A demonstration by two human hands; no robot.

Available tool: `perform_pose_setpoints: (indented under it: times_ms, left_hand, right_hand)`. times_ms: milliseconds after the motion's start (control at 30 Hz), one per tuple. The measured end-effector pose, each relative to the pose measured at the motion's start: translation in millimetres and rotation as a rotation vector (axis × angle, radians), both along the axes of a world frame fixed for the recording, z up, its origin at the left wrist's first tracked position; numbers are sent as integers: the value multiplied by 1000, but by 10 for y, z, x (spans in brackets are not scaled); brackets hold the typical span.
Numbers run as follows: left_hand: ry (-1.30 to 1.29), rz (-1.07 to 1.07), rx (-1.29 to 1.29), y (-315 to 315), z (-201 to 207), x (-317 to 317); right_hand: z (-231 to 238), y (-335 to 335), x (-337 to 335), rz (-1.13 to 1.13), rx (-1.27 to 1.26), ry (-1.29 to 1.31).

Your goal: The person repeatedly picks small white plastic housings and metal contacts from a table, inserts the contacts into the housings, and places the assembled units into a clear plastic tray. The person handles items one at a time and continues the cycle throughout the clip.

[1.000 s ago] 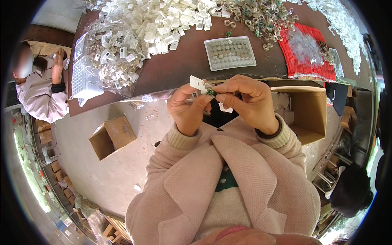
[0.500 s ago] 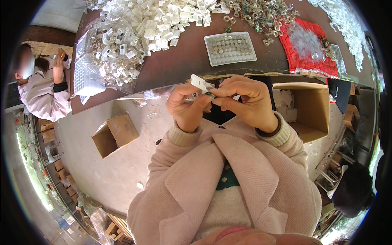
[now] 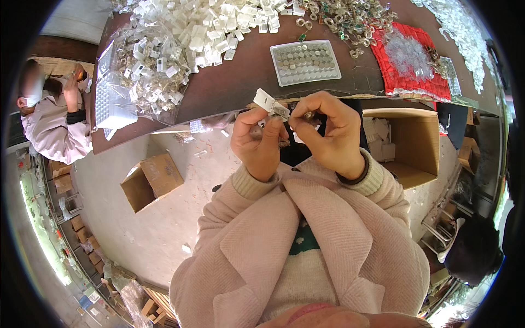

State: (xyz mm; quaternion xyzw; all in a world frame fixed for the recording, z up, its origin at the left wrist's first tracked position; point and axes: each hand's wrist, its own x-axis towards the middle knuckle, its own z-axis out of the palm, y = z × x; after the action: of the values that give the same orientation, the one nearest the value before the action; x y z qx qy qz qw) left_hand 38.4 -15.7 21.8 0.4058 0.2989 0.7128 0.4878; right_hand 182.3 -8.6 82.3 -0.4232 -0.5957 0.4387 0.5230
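Between the thumb and fingers of my left hand (image 3: 256, 143) is a small white plastic casing (image 3: 264, 100), held up just in front of the table edge. A second, paler part shows beside it at its right end. My right hand (image 3: 331, 134) is curled close by on the right, thumb and forefinger drawn together near the casing. What those fingers hold, if anything, is too small and too hidden to make out. Beyond the hands, a clear plastic tray (image 3: 280, 78) with rows of small round silver discs (image 3: 303, 57) lies on the dark table (image 3: 235, 76).
White casings (image 3: 213, 27) are heaped at the back left, beside a bag of small parts (image 3: 156, 76). Small ring-ended parts (image 3: 350, 22) and a red cloth (image 3: 391, 82) lie rightward. Cardboard boxes (image 3: 164, 174) (image 3: 421, 145) stand below. A co-worker (image 3: 54, 126) sits at left.
My right hand's fingers have drawn back from the casing and curled up more. My left hand has shifted slightly right, and more of the casing's paler part now shows.
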Motion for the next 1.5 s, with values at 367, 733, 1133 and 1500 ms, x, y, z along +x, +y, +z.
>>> perform_pose_setpoints:
  times_ms: [367,733,1133,1500]
  left_hand:
    - [-321,-164,-226,60,-29,-115]
    - [-277,-163,-390,278,-153,-163]
    - [-297,-149,-399,342,-187,-235]
    - [-316,-185,-392,372,-203,-270]
  right_hand:
    - [-184,127,-149,58,-62,32]
    - [-361,677,63,-263,253,-587]
    - [-596,916,-36,-307,216,-728]
    - [-544,951,9,-169,226,-788]
